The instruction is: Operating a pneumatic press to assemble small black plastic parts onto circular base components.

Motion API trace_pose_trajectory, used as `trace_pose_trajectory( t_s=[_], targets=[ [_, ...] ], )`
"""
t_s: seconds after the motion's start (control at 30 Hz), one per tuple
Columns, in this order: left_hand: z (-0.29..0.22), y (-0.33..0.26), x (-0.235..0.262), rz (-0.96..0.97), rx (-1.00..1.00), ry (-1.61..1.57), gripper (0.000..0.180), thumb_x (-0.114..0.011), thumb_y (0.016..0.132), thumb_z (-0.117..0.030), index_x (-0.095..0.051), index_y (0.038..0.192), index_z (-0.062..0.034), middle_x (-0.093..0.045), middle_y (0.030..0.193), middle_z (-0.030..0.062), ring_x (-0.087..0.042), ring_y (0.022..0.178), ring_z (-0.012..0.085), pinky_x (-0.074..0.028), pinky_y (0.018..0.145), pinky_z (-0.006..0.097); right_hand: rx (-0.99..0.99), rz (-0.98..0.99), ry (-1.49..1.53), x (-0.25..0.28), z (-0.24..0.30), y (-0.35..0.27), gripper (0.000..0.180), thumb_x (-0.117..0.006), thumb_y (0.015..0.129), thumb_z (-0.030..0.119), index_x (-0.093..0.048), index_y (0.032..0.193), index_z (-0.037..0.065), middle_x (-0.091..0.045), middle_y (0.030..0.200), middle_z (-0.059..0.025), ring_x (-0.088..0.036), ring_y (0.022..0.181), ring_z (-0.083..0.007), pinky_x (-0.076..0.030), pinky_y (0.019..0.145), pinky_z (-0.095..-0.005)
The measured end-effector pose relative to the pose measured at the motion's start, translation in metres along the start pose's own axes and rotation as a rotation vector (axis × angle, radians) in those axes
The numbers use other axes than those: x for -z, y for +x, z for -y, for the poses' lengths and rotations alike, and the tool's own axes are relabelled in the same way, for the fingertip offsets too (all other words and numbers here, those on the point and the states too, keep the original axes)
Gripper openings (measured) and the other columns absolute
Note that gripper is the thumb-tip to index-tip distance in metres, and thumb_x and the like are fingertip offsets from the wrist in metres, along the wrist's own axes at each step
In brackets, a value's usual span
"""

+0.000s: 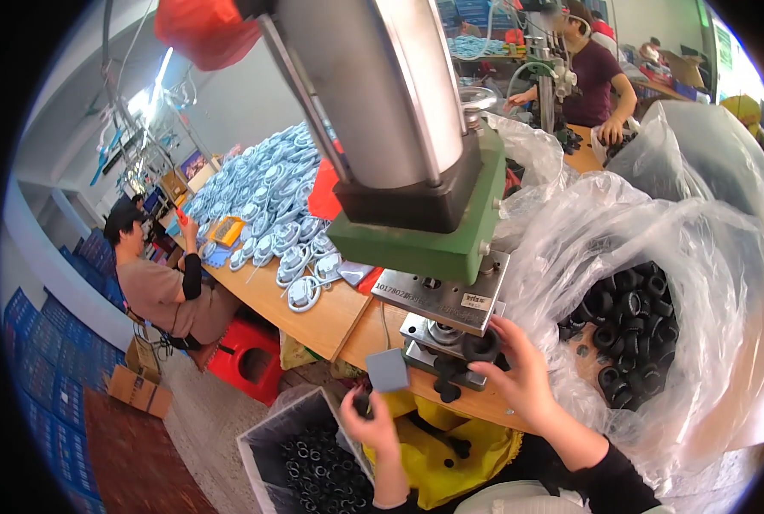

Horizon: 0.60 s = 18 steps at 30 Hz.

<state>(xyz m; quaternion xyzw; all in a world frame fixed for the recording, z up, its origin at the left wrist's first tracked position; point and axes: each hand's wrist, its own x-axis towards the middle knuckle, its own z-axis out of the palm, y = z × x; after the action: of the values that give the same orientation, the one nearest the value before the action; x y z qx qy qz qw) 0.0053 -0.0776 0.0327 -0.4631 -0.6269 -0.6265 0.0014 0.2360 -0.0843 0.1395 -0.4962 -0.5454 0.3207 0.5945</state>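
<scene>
My right hand (523, 377) is at the front of a bench press (416, 231), its fingers and thumb closed round a black ring-shaped part (482, 346) beside the lower die (433, 332). Lower left, over the edge of a grey bin (257, 454), my left hand (371, 428) pinches a small black part (363, 405), which looks ring-like but is partly hidden by the fingers. Between the hands, dark knob-like pieces (449, 381) show at the press's front edge. A grey square plate (388, 370) sticks out at the table edge.
Black rings fill the grey bin. A clear plastic bag (570, 257) on the right holds more black rings (635, 321). Under the table edge hangs a yellow bag (442, 463). Pale blue coiled cables (270, 197) lie heaped on the left. Two people work nearby; a red stool (246, 360) stands left.
</scene>
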Motion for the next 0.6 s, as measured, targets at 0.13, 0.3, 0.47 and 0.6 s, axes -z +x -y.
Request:
trace_pose_trajectory(
  t_s=[0.13, 0.3, 0.47, 0.6],
  targets=[
    [0.117, -0.011, 0.095, -0.076, 0.133, 0.766, 0.052, -0.073, 0.079, -0.022, -0.053, 0.120, 0.0023, -0.060, 0.113, 0.0178, -0.055, 0.106, 0.0340, -0.042, 0.095, 0.041, 0.145, 0.042, -0.264, -0.020, -0.025, 0.029, 0.048, -0.075, 0.075, 0.012, -0.053, 0.115, 0.000, -0.061, 0.103, -0.0199, -0.059, 0.097, -0.0379, -0.050, 0.082, -0.0400],
    [0.102, 0.003, 0.079, 0.030, 0.164, 0.593, 0.056, -0.068, 0.083, -0.022, -0.046, 0.128, 0.0043, -0.050, 0.126, 0.0226, -0.044, 0.121, 0.0392, -0.037, 0.100, 0.046, 0.220, -0.028, -0.375, -0.031, -0.021, 0.048, 0.032, -0.075, 0.072, 0.015, -0.062, 0.096, -0.002, -0.063, 0.086, -0.0209, -0.062, 0.080, -0.0403, -0.052, 0.070, -0.0451],
    [0.040, 0.034, -0.036, 0.434, -0.314, 0.209, 0.043, -0.062, 0.085, -0.011, -0.051, 0.124, 0.0031, -0.053, 0.126, 0.0226, -0.042, 0.124, 0.0432, -0.035, 0.103, 0.046, 0.317, -0.027, -0.261, -0.020, -0.027, 0.025, 0.040, -0.071, 0.077, 0.014, -0.054, 0.111, -0.001, -0.059, 0.106, -0.0223, -0.054, 0.104, -0.0413, -0.045, 0.090, -0.0447],
    [0.064, 0.038, -0.068, 0.584, -0.397, 0.318, 0.031, -0.055, 0.089, -0.014, -0.061, 0.114, 0.0022, -0.057, 0.123, 0.0213, -0.044, 0.121, 0.0494, -0.037, 0.101, 0.049, 0.073, -0.262, -0.572, 0.046, -0.056, -0.004, 0.035, -0.069, 0.076, 0.007, -0.057, 0.109, 0.001, -0.060, 0.105, -0.0173, -0.056, 0.100, -0.0362, -0.045, 0.086, -0.0403]
  ],
)
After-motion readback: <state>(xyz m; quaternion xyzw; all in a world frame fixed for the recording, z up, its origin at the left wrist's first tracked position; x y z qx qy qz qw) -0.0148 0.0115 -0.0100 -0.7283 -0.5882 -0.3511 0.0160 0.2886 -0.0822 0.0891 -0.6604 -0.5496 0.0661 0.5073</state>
